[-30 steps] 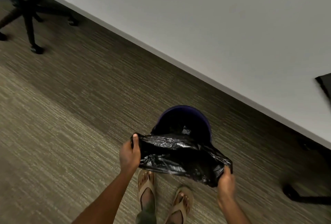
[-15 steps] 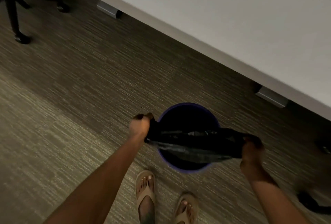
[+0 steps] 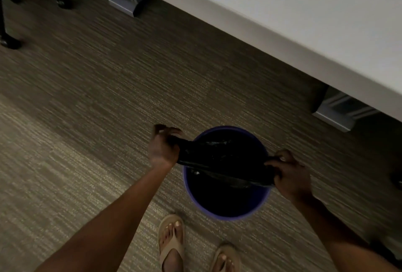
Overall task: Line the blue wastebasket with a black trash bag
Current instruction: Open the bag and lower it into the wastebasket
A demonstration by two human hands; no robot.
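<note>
The round blue wastebasket (image 3: 191,193) stands on the carpet in front of my feet, its inside dark. A black trash bag (image 3: 219,156) is stretched across its mouth. My left hand (image 3: 162,147) grips the bag's left end just outside the basket's left rim. My right hand (image 3: 290,174) grips the bag's right end at the right rim. The lower part of the bag hangs inside the basket and is hard to make out.
A white desk top (image 3: 282,6) runs diagonally across the upper right, with two grey desk feet (image 3: 124,4) (image 3: 337,115) beneath it. A black office chair base (image 3: 8,41) sits at the far left. My sandalled feet (image 3: 171,241) stand just below the basket.
The bag has gone from bunched in front of the basket to stretched over its mouth, lower down. Both hands moved forward and apart to the basket's sides, and the view has closed in.
</note>
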